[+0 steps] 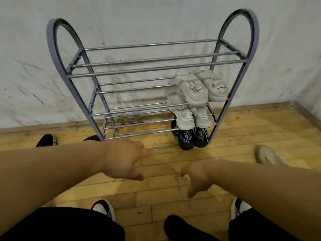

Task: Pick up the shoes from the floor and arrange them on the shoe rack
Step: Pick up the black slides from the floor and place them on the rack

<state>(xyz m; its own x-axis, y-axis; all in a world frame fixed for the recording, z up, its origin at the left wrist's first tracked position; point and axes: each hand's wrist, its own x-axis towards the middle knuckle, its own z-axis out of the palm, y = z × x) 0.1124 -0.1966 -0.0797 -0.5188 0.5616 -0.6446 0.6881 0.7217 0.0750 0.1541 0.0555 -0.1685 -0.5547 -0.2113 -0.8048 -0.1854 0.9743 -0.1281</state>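
A grey metal shoe rack (57, 54) with several tiers stands against the wall. At its right end sit a pair of white sneakers (201, 86), a second pale pair (189, 117) one tier lower, and a black pair (191, 138) on the bottom tier. A black shoe (46, 140) lies on the floor left of the rack, another dark shoe (91, 137) is half hidden behind the rack's left leg, and a pale shoe (267, 154) lies sole-up at the right. My left hand (125, 160) and my right hand (198, 176) hang empty over the floor in front of the rack.
The floor is yellow wooden planks (165, 202). A stained white wall (139, 20) rises behind the rack, with a corner at the far right. My own feet in white and dark shoes (104, 208) stand at the bottom, along with a black object (175, 226).
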